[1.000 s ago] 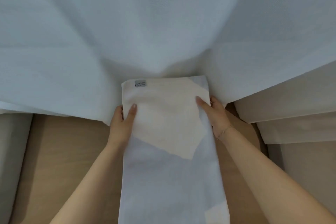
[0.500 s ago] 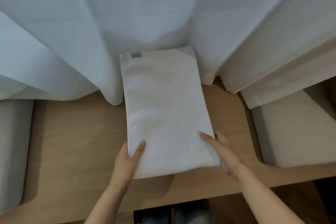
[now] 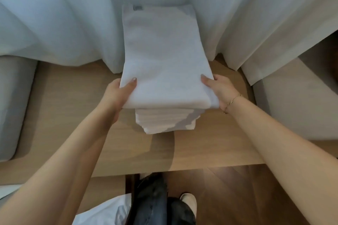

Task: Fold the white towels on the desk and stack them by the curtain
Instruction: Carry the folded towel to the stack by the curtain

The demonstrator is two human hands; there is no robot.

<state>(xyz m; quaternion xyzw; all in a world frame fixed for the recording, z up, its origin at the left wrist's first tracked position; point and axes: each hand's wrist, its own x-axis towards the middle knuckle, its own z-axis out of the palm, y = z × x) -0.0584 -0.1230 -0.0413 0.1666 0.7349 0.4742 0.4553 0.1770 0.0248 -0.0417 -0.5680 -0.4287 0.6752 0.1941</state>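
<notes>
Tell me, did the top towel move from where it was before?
Yes. The top towel was flat on the desk; now both hands hold its near end above the stack, by the curtain.

Bare forearms, thin gold chain bracelet (image 3: 232, 101) on the right wrist, dark jeans (image 3: 155, 206), pale shoe (image 3: 189, 200).
</notes>
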